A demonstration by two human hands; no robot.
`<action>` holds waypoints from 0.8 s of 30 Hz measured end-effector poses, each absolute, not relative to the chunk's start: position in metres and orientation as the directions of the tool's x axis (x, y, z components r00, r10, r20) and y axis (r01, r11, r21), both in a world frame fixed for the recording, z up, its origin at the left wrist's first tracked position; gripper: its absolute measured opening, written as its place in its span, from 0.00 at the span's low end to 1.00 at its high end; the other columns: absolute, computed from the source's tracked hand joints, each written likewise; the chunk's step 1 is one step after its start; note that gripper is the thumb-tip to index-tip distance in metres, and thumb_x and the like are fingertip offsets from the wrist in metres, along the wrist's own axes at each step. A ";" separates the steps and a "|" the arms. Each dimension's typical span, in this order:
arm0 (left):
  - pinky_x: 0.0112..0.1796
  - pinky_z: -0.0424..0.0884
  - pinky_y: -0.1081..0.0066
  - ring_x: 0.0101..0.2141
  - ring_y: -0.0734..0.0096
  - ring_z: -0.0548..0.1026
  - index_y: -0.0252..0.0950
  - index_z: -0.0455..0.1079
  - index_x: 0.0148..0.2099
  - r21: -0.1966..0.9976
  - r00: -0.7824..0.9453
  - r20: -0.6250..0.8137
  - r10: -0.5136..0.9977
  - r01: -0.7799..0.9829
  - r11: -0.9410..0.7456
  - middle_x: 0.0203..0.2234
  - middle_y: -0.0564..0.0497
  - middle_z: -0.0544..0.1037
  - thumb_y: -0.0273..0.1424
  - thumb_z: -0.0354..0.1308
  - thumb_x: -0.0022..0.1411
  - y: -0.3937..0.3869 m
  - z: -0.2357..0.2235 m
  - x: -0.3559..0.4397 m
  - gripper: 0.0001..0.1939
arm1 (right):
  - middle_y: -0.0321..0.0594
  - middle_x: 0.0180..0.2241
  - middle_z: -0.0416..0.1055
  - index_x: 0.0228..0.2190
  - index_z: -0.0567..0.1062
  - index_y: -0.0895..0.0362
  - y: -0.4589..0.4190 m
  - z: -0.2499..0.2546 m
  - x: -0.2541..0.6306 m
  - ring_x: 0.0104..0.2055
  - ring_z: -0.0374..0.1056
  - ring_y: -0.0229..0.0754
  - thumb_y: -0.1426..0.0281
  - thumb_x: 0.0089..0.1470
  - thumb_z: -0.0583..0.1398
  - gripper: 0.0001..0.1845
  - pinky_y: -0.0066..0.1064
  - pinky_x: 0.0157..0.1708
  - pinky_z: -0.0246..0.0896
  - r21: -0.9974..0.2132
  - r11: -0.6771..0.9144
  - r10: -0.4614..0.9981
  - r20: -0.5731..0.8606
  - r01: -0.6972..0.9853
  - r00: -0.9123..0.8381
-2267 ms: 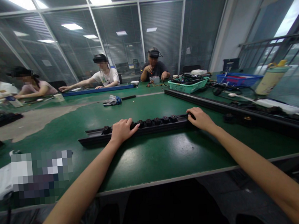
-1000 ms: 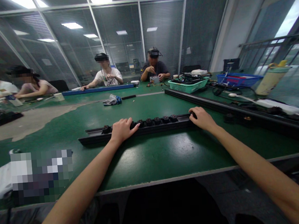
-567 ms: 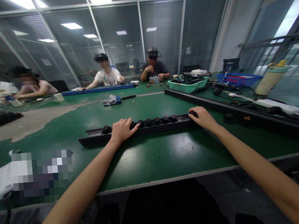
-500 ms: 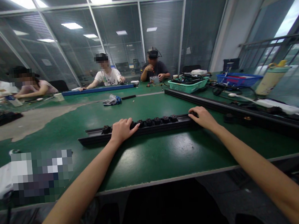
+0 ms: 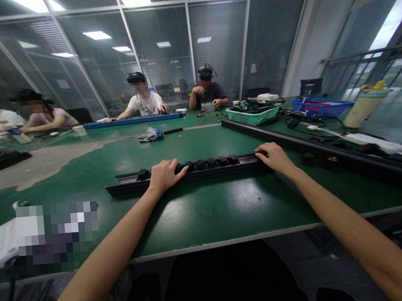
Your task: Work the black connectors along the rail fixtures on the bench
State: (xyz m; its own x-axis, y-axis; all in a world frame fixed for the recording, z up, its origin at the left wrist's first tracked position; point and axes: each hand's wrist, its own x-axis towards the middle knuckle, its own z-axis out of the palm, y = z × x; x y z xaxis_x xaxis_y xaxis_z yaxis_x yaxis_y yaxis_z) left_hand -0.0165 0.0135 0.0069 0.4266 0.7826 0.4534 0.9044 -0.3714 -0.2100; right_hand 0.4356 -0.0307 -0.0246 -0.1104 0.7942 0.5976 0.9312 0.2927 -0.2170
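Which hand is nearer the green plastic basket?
Right: the right hand is on the black rail's right end, closer to the basket; the left hand is farther left along it.

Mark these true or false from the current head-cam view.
1. The left hand rests on the black rail: true.
2. The right hand holds a screwdriver: false, no tool shows; it rests on the rail's right end.
3. The green plastic basket holds tangled cables: true.
4. The rail stands on end: false, it lies along the green workbench.
5. The blue bin sits left of the hands: false, it is off to their right, past the basket.
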 end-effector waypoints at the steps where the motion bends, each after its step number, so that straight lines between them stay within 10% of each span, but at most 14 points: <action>1: 0.32 0.62 0.65 0.40 0.50 0.79 0.36 0.74 0.44 -0.214 0.428 0.454 0.782 0.904 -0.371 0.38 0.38 0.82 0.59 0.37 0.72 0.014 0.007 -0.017 0.35 | 0.50 0.42 0.79 0.37 0.79 0.55 -0.031 -0.025 0.436 0.47 0.71 0.56 0.64 0.62 0.58 0.11 0.49 0.51 0.64 -0.215 0.286 0.795 0.597 0.934 -0.106; 24: 0.33 0.64 0.65 0.41 0.49 0.79 0.36 0.74 0.45 -0.196 0.419 0.437 0.796 0.908 -0.370 0.39 0.37 0.81 0.59 0.37 0.72 0.010 0.010 -0.015 0.35 | 0.51 0.42 0.77 0.37 0.76 0.53 -0.032 -0.026 0.447 0.48 0.68 0.58 0.67 0.58 0.57 0.09 0.52 0.52 0.65 -0.243 0.197 0.810 0.586 0.950 -0.018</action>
State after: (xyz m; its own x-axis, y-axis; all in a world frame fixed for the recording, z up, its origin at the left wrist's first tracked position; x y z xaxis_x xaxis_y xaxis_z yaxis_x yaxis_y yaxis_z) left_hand -0.0151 0.0103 0.0097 0.4188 0.7958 0.4374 0.9081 -0.3703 -0.1957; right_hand 0.4470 -0.0319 -0.0264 -0.0176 0.8100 0.5862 0.9498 0.1967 -0.2433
